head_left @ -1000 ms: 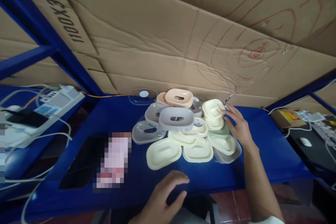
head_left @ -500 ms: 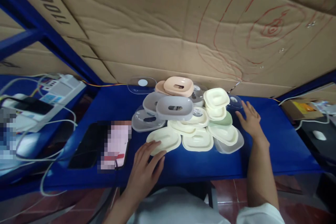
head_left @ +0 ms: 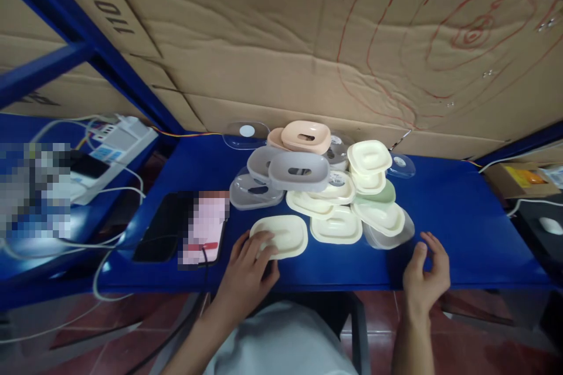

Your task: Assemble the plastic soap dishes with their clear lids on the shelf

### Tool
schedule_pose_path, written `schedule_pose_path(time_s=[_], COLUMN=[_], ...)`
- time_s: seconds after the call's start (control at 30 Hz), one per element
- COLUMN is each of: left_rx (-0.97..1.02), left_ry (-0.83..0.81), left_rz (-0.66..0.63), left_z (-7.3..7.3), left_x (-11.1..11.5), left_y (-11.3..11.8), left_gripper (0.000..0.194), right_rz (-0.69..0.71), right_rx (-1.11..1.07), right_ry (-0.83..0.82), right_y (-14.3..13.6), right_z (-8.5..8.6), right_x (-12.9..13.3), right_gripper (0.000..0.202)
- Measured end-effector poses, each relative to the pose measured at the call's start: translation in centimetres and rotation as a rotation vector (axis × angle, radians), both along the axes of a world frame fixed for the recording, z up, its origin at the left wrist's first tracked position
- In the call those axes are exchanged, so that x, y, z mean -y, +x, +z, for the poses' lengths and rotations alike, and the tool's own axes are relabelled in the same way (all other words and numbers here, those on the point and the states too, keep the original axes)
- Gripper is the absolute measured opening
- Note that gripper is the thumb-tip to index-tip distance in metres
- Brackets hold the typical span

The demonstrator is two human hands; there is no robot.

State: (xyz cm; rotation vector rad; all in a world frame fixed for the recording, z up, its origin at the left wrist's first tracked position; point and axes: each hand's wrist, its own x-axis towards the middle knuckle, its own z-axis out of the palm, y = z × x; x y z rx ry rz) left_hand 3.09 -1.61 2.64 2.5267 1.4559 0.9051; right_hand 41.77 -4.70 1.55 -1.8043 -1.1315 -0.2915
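My left hand (head_left: pixel 253 263) has its fingers over the left side of a cream oval soap dish piece (head_left: pixel 288 234), with the thumb at its front edge. Beyond that piece lies a group of similar parts: another cream piece (head_left: pixel 336 225), grey slotted trays (head_left: pixel 303 179), peach slotted trays (head_left: pixel 323 139) and a stacked cream piece (head_left: pixel 369 155). Some overlap, so parts of them are hidden. Near the table's front edge, right of a grey base (head_left: pixel 396 239), my right hand (head_left: pixel 426 275) is held with thumb and fingers apart, holding nothing.
Two dark-edged phones, one lit (head_left: pixel 206 222) and one black (head_left: pixel 162 228), lie on the blue table (head_left: pixel 466 228) at left. A white power strip (head_left: pixel 127 140) with loose cables is farther left. Cardboard (head_left: pixel 264 41) walls the back. Clear lids (head_left: pixel 401 166) lie near it.
My right hand has drawn back from the clear lid at the far right toward the front edge. The cream piece under my left hand has shifted slightly toward me. The view has tilted a little.
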Motion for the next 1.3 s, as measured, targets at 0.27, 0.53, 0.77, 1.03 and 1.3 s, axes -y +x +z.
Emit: schedule_pose_path(time_s=[0.27,0.53,0.77,1.03,1.3], left_rx=[0.038,0.061,0.085,0.501,0.207], left_ry=[-0.061,-0.067,-0.077,-0.084,-0.176], left_rz=[-0.138,-0.142,-0.143,-0.063,-0.114], left_z=[0.5,0.2,-0.1,-1.7,-0.5], left_x=[2.3,1.9,1.6,2.9,2.3], left_y=[0.1,-1.6,-2.1,-3.0,-2.6], left_gripper=[0.024,0.023,0.031,0.094,0.08], right_rz=[0.869,0.784,0.781,0.898,0.921], right_rx=[0.199,0.455,0.342,0.267,0.27], right_ry=[-0.063,-0.225,-0.045,-0.103,-0.206], right_y=[-13.4,-16.3,-16.3,-17.8,-18.9], right_z=[3.5,7.5,9.0,4.8,1.9], right_x=[-0.7,-10.1,-11.5,1.0,1.3], right_gripper=[0.032,0.054,0.035,0.049,0.031])
